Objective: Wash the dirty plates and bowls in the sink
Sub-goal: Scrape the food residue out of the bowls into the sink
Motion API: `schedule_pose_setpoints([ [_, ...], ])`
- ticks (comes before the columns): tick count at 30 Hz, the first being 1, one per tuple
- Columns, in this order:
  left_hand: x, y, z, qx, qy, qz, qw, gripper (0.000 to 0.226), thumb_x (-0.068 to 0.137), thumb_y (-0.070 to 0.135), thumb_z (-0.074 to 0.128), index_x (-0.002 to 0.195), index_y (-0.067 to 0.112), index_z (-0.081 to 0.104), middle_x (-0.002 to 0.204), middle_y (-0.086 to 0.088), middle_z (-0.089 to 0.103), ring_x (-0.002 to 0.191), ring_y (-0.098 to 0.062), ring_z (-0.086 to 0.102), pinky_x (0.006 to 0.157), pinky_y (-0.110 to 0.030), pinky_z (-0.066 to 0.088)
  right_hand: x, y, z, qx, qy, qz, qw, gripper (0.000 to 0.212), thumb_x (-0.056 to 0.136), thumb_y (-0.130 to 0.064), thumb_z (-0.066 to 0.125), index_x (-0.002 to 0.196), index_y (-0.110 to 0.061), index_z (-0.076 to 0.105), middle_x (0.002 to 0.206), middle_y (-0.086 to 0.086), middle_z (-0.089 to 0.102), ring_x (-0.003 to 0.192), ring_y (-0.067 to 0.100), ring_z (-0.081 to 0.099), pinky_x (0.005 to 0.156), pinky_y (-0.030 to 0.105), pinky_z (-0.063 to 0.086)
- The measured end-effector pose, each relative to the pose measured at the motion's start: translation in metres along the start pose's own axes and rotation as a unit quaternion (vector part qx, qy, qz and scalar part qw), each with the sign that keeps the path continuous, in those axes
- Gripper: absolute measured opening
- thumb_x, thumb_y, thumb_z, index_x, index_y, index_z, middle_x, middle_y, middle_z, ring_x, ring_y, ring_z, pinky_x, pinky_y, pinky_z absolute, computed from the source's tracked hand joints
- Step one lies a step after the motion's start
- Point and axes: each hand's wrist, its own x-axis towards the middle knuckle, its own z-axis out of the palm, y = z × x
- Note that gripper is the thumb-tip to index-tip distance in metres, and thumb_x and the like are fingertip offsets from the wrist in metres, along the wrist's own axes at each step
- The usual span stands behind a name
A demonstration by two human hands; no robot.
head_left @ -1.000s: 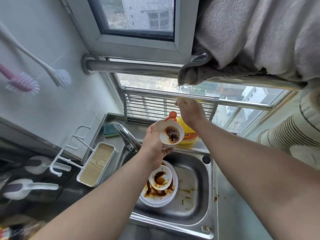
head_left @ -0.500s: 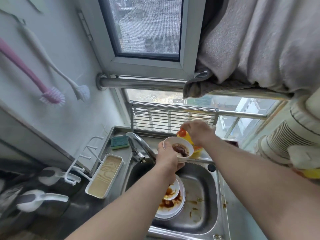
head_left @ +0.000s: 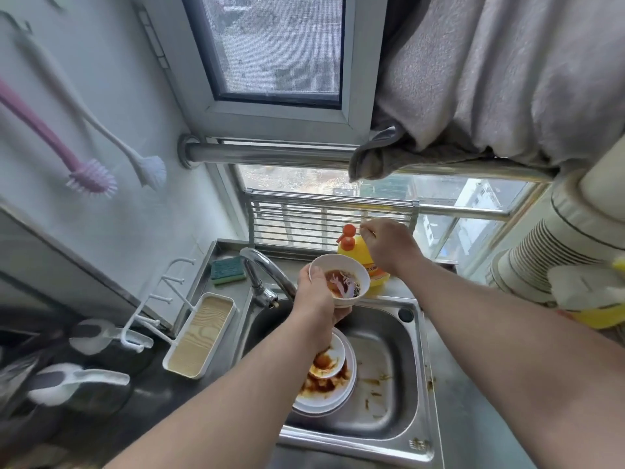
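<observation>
Holding a stained bowl (head_left: 340, 280) over the sink (head_left: 402, 363), the left hand (head_left: 316, 299) grips its rim; further right, the right hand (head_left: 389, 243), fingers curled, hovers at the soap bottle (head_left: 358, 252), grip unclear, label unreadable.

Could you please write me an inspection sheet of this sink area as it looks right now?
Surface: steel sink with brown sauce smears on its floor.
Job's things: sauce-stained white bowl held above the sink; a smaller dirty bowl sits on stacked dirty plates in the basin.
Clutter: green sponge behind the tap; white tray left of the sink.
Hands: left hand grips the raised bowl; right hand is at the pump of the yellow soap bottle, grip unclear.
Cables: nothing seen.
Surroundings: two brushes on the wall, window, grey cloth on a rail.
</observation>
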Motion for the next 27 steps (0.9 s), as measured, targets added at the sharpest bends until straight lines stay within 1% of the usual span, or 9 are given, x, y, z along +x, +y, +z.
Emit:
schedule_pose_setpoints([
  [2, -0.006, 0.007, 0.0, -0.015, -0.013, 0.014, 1.0, 0.029, 0.114, 0.045, 0.036, 0.139, 0.038, 0.049, 0.127, -0.009, 0.056, 0.107, -0.027, 0.064, 0.087, -0.052, 0.064, -0.009, -0.007, -0.009, 0.014, 0.029, -0.003, 0.999, 0.028, 0.105, -0.032, 0.053, 0.107, -0.018, 0.077, 0.11, 0.003, 0.072, 0.105, 0.028, 0.062, 0.087, 0.038, 0.05],
  [5, -0.016, 0.023, -0.001, -0.018, -0.013, 0.053, 0.998, 0.027, 0.113, 0.045, 0.038, 0.137, 0.04, 0.05, 0.13, -0.009, 0.058, 0.109, -0.029, 0.066, 0.085, -0.051, 0.064, -0.019, -0.028, -0.028, 0.059, 0.019, -0.008, 0.998, 0.026, 0.102, -0.037, 0.054, 0.098, -0.027, 0.078, 0.092, -0.011, 0.073, 0.089, 0.016, 0.064, 0.073, 0.032, 0.049],
  [8, -0.029, 0.049, -0.005, -0.017, -0.007, 0.09, 0.996, 0.029, 0.112, 0.048, 0.04, 0.137, 0.041, 0.051, 0.131, -0.007, 0.062, 0.108, -0.03, 0.069, 0.077, -0.045, 0.065, -0.02, -0.06, -0.049, 0.1, 0.01, -0.039, 0.994, 0.026, 0.101, -0.035, 0.058, 0.089, -0.021, 0.076, 0.084, -0.007, 0.076, 0.083, 0.014, 0.068, 0.068, 0.029, 0.047],
  [12, -0.049, 0.092, -0.023, -0.022, -0.006, 0.127, 0.992, 0.031, 0.108, 0.054, 0.042, 0.131, 0.039, 0.056, 0.123, -0.01, 0.067, 0.105, -0.031, 0.07, 0.069, -0.038, 0.06, -0.013, -0.126, -0.076, 0.114, 0.016, -0.092, 0.989, 0.021, 0.101, -0.037, 0.061, 0.104, -0.027, 0.079, 0.099, -0.006, 0.078, 0.096, 0.017, 0.069, 0.089, 0.036, 0.054],
  [15, -0.059, 0.124, -0.051, -0.029, 0.012, 0.127, 0.991, 0.038, 0.099, 0.061, 0.049, 0.123, 0.036, 0.066, 0.117, -0.01, 0.073, 0.101, -0.03, 0.072, 0.068, -0.036, 0.057, -0.007, -0.182, -0.084, 0.126, 0.003, -0.13, 0.984, 0.015, 0.101, -0.036, 0.061, 0.103, -0.034, 0.076, 0.096, -0.008, 0.078, 0.094, 0.017, 0.071, 0.091, 0.039, 0.057],
  [19, -0.059, 0.163, -0.099, -0.066, 0.042, 0.135, 0.988, 0.037, 0.095, 0.059, 0.055, 0.118, 0.035, 0.071, 0.119, -0.013, 0.073, 0.105, -0.034, 0.07, 0.063, -0.036, 0.058, 0.001, -0.261, -0.079, 0.13, -0.023, -0.186, 0.974, 0.025, 0.105, -0.034, 0.059, 0.122, -0.026, 0.076, 0.114, -0.006, 0.077, 0.099, 0.013, 0.07, 0.093, 0.034, 0.058],
  [21, -0.059, 0.18, -0.122, -0.082, 0.058, 0.144, 0.984, 0.038, 0.097, 0.058, 0.055, 0.121, 0.032, 0.07, 0.117, -0.014, 0.074, 0.1, -0.033, 0.07, 0.059, -0.034, 0.057, 0.004, -0.3, -0.069, 0.124, -0.026, -0.21, 0.97, 0.025, 0.104, -0.033, 0.059, 0.122, -0.027, 0.077, 0.116, -0.005, 0.077, 0.1, 0.013, 0.069, 0.096, 0.033, 0.056],
  [23, -0.057, 0.193, -0.144, -0.096, 0.076, 0.146, 0.982, 0.04, 0.097, 0.057, 0.056, 0.122, 0.029, 0.07, 0.113, -0.013, 0.076, 0.099, -0.031, 0.071, 0.063, -0.034, 0.058, 0.008, -0.337, -0.058, 0.114, -0.031, -0.231, 0.966, 0.026, 0.103, -0.031, 0.06, 0.123, -0.027, 0.077, 0.118, -0.004, 0.077, 0.099, 0.015, 0.069, 0.094, 0.029, 0.054],
  [27, -0.054, 0.207, -0.178, -0.109, 0.096, 0.146, 0.979, 0.04, 0.094, 0.057, 0.059, 0.119, 0.028, 0.072, 0.112, -0.009, 0.077, 0.103, -0.028, 0.07, 0.065, -0.035, 0.057, 0.02, -0.404, -0.033, 0.094, -0.044, -0.247, 0.963, 0.041, 0.102, -0.023, 0.052, 0.141, -0.019, 0.066, 0.135, 0.003, 0.071, 0.12, 0.025, 0.065, 0.108, 0.037, 0.05],
])
